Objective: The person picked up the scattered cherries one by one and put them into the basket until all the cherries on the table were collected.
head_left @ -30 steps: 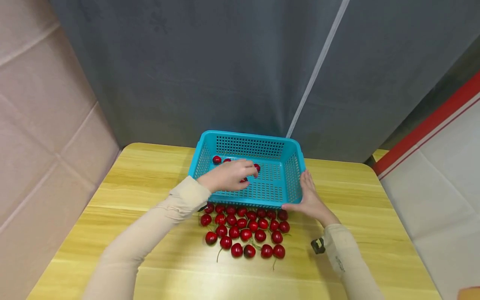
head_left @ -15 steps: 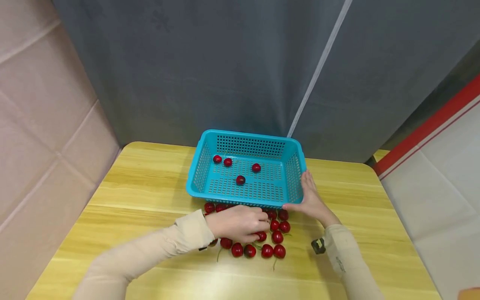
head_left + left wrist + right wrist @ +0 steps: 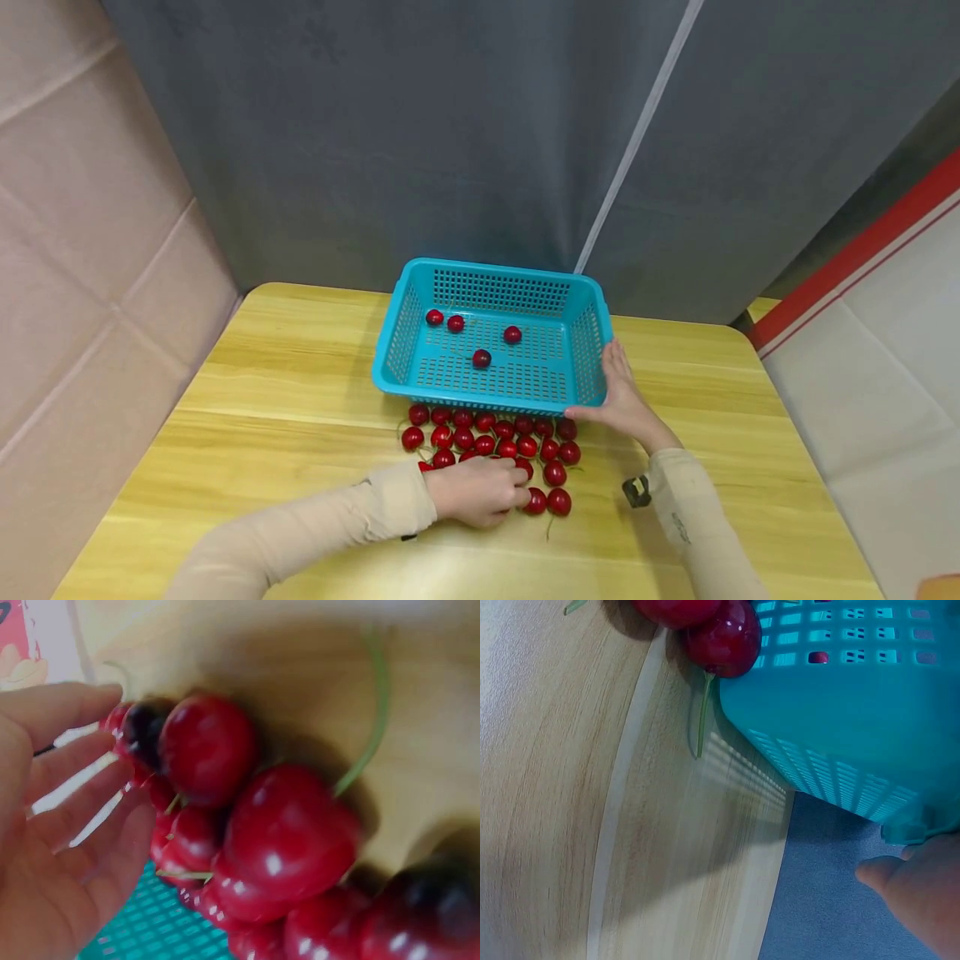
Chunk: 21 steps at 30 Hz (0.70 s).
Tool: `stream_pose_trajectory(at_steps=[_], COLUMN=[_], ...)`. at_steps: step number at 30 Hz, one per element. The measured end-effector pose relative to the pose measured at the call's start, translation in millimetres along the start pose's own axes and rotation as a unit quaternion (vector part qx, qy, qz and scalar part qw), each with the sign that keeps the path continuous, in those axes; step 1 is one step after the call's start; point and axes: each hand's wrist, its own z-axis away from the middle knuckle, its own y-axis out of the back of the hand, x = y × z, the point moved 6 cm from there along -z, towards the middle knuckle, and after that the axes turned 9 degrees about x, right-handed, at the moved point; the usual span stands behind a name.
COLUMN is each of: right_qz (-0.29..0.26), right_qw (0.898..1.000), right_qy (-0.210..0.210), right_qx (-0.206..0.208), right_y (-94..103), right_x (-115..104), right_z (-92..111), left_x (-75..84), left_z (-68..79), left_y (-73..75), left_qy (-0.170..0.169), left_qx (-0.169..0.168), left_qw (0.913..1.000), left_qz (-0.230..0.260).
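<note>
In the head view my left hand (image 3: 480, 492) is low over the front rows of cherries, hiding several of them. From the left wrist, its fairly straight fingers reach toward a dark red cherry (image 3: 146, 731) at the fingertips; no firm grasp shows. My right hand (image 3: 626, 408) rests against the front right corner of the blue plastic basket (image 3: 487, 265), thumb along the front and fingers along the right side. Several cherries lie inside the basket, including a dark cherry (image 3: 482, 358) near its middle. Rows of stemmed cherries (image 3: 527, 447) lie on the table before it.
The wooden table (image 3: 300, 375) ends at a grey curtain (image 3: 390, 150) behind the basket. Pale padded panels (image 3: 90, 250) stand at the left, with a white panel (image 3: 892, 375) edged in red at the right. Two cherries (image 3: 724, 641) touch or nearly touch the basket's side.
My left hand withdrew from inside the basket, where a cherry now lies near the middle, then came back over the rows and down to the front row. The right hand stayed at the basket corner.
</note>
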Motion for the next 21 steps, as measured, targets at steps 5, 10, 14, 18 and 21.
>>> stream_pose_trajectory(at_steps=[5, 10, 14, 18, 21], right_qz=[-0.001, -0.002, -0.003, -0.003, -0.002], right_qw=[1.000, 1.000, 1.000, 1.000, 1.000], right_qy=[-0.001, 0.002, 0.001, -0.002, -0.003], right_qx=[-0.001, -0.001, -0.002, -0.003, -0.002], right_y=[0.2, -0.4, -0.2, 0.4, 0.4], right_x=[-0.1, -0.3, -0.3, 0.0, 0.2], right_z=[-0.3, -0.7, -0.6, -0.6, -0.6], left_x=[0.1, 0.0, -0.4, -0.4, 0.3], left_z=[3.3, 4.9, 5.8, 6.4, 5.9], left_y=[-7.9, -13.6, -16.1, -16.2, -13.8], left_qy=[0.015, 0.026, 0.031, 0.031, 0.024], left_qx=[0.002, -0.004, -0.006, -0.007, 0.000], left_qw=[0.9999, 0.9996, 0.9994, 0.9993, 0.9995], left_qz=[0.006, 0.010, 0.015, 0.020, 0.019])
